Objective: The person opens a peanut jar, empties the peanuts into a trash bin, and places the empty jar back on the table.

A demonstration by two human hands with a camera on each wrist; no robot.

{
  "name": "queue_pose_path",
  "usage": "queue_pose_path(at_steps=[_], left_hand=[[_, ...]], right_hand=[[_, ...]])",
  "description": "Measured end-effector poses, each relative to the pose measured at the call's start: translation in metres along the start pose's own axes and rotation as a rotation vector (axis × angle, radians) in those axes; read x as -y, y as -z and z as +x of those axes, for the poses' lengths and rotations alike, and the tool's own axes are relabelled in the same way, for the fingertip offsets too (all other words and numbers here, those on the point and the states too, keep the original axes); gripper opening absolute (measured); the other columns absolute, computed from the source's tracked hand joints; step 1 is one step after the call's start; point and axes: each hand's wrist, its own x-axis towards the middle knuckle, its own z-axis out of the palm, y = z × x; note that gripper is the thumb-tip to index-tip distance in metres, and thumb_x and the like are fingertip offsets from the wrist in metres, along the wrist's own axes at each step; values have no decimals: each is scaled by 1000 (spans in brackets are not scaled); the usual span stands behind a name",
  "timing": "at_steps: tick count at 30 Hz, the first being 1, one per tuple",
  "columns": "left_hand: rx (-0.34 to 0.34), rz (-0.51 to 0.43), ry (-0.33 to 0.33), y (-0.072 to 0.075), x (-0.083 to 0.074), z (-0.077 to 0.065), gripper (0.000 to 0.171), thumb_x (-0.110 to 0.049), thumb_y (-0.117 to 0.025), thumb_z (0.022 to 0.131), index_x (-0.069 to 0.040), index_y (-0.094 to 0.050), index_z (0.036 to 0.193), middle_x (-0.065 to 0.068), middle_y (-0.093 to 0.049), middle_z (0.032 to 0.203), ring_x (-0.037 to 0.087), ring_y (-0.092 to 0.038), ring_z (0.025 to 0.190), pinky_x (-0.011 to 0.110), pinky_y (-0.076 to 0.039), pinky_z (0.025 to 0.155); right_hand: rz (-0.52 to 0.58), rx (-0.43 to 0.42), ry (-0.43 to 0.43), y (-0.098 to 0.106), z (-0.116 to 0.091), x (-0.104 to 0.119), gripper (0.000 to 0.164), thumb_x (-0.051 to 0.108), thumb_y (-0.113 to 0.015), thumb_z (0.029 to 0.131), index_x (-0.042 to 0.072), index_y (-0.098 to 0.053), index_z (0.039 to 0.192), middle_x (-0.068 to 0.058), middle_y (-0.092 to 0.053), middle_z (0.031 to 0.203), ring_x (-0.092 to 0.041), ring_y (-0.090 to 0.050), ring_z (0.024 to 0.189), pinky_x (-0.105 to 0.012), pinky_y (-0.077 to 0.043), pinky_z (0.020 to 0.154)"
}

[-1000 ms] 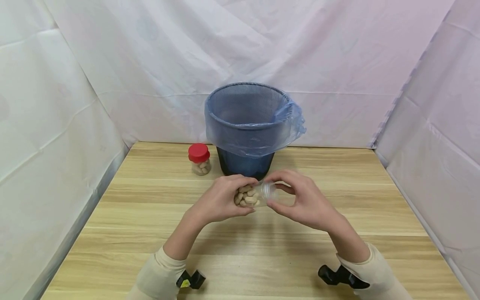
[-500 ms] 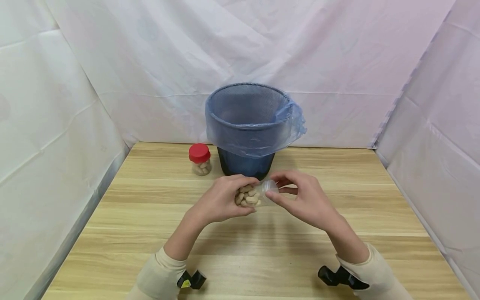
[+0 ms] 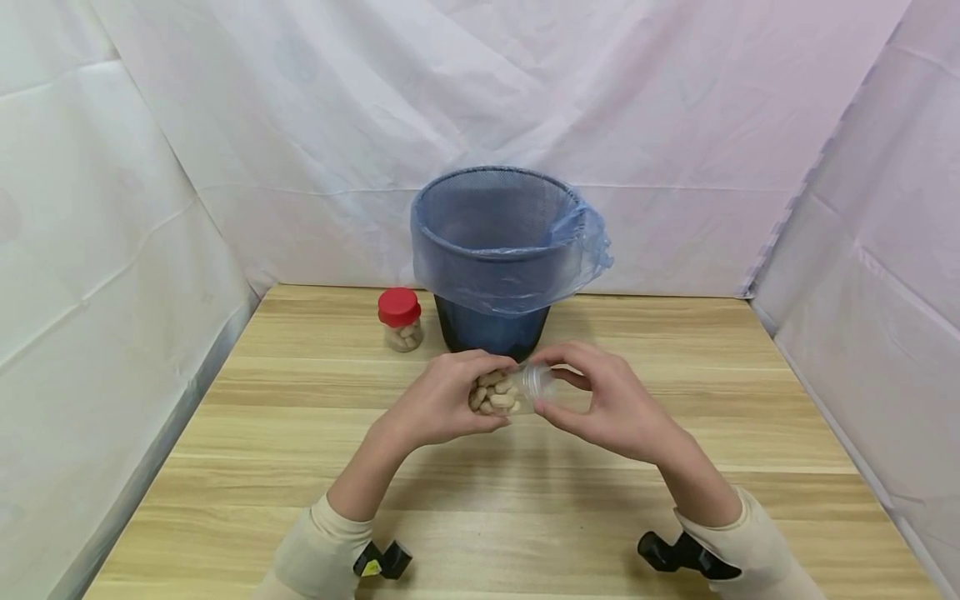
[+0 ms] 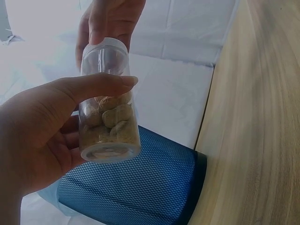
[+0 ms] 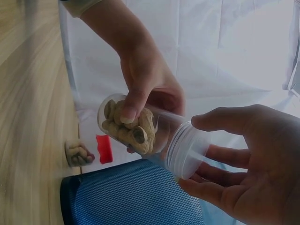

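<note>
My left hand (image 3: 444, 400) grips a clear plastic jar (image 5: 161, 125) round its body, above the table. Several unshelled peanuts (image 3: 495, 398) lie toward the base of the jar, which is tilted on its side with its mouth end to the right. The fingers and thumb of my right hand (image 3: 611, 400) pinch the rim of the translucent screw lid (image 5: 190, 149), which sits on the jar's mouth. In the left wrist view the jar's base (image 4: 110, 152) faces the camera and my left thumb lies across its side.
Behind the hands stands a blue mesh waste bin (image 3: 487, 329) lined with a blue plastic bag (image 3: 502, 283). To its left is a second jar of peanuts (image 3: 403, 337) with a red lid (image 3: 398, 307). White sheets enclose the wooden table (image 3: 480, 533).
My right thumb and fingers shift over the lid: the thumb was higher half a second ago and is back at the lower edge now. The left hand and jar stay nearly still.
</note>
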Motion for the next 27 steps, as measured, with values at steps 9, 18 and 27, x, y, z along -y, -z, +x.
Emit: queue_pose_path(at_steps=[9,18,27], left_hand=[[-3,0,11,-2,1,0,59,-26,-97,81,-13,-73,134,-2,-76,119,11,-68,102,31,-60,92],[-9,-4,5,-1,1,0,60,-26,-97,80,-13,-73,133,-1,-76,120,11,-69,103,32,-60,93],[-2,-2,9,0,1,0,60,-24,-97,80,-12,-73,134,-1,-76,120,11,-69,102,33,-60,92]], right_hand=[[-12,-67,-84,-3,-1,-2,47,24,-86,95,15,-67,137,-4,-70,133,-19,-70,122,-39,-61,102],[-4,-69,-152,-3,0,-1,35,34,-83,98,22,-71,128,5,-74,123,-14,-74,110,-37,-64,95],[7,-25,-34,-1,0,-1,44,16,-87,93,19,-70,133,3,-71,130,-17,-70,121,-35,-61,103]])
